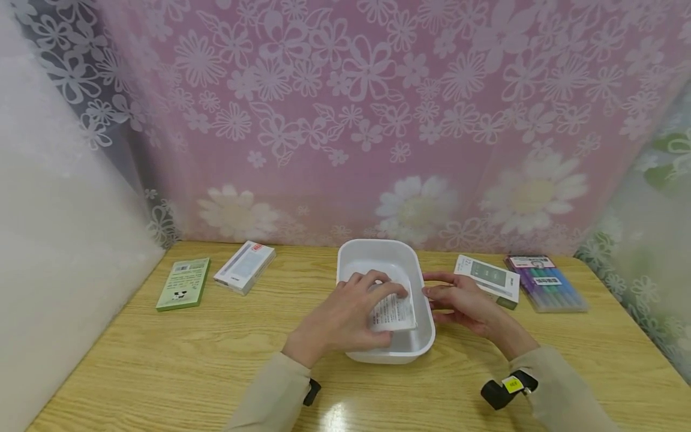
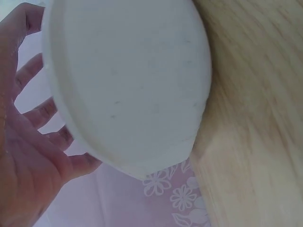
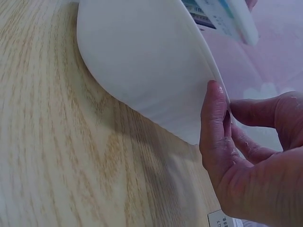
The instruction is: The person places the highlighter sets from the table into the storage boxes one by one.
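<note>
A white plastic basin (image 1: 378, 249) stands upright in the middle of the table. Inside it, my left hand (image 1: 345, 315) grips a small white box (image 1: 396, 315) printed with text, fingers over its top and thumb at the near side. The box's coloured edge shows above the rim in the right wrist view. At the basin's right side, my right hand (image 1: 469, 303) pinches the rim, one finger against the outer wall (image 3: 142, 56). From the left wrist, the basin's outer wall (image 2: 132, 85) fills the middle and hides the box; my left fingers (image 2: 40, 113) appear beyond the rim.
A green box (image 1: 183, 285) and a white-and-lilac box (image 1: 245, 267) lie to the left. On the right are a white box with a calculator picture (image 1: 488, 279) and a pack of coloured pens (image 1: 547, 285). A floral curtain (image 1: 345, 120) hangs behind the wooden table (image 1: 162, 372).
</note>
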Action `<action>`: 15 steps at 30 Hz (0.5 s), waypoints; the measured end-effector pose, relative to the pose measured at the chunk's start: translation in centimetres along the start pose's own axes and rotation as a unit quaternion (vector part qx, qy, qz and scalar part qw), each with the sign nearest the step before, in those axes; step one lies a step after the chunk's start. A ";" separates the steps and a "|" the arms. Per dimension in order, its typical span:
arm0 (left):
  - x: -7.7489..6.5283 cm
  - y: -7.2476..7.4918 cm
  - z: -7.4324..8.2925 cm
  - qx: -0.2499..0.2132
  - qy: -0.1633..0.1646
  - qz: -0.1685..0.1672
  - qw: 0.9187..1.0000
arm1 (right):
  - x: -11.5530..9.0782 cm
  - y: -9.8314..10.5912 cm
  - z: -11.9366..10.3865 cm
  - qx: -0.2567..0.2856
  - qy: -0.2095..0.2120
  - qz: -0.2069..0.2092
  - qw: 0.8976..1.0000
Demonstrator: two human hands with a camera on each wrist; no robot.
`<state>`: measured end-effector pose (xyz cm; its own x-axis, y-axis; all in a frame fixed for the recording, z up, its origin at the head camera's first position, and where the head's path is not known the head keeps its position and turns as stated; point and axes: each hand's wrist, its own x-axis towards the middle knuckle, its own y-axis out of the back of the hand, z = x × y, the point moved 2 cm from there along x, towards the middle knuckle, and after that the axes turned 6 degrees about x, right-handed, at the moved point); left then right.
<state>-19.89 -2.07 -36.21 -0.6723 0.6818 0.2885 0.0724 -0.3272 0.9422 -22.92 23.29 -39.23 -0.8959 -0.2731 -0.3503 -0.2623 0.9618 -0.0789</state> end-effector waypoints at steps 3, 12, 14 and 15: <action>0.1 -0.5 -0.1 0.003 -0.002 -0.012 1.000 | 0.0 0.1 0.0 -0.003 -0.002 0.002 1.000; 0.8 -1.9 -0.5 0.007 -0.005 -0.066 0.998 | 0.0 0.0 0.0 0.002 0.001 -0.004 1.000; 1.0 -2.1 -0.7 0.010 -0.004 -0.080 0.997 | 0.1 -0.1 0.0 0.004 0.003 -0.006 1.000; 1.0 -2.2 -0.8 0.011 -0.001 -0.086 0.996 | 0.1 -0.1 0.0 0.005 0.003 -0.006 1.000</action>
<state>-21.36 -1.20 -38.13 -0.6749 0.7278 0.1219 -0.0286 -0.1908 0.9812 -22.96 23.15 -39.21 -0.8948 -0.2855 -0.3433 -0.2704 0.9583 -0.0922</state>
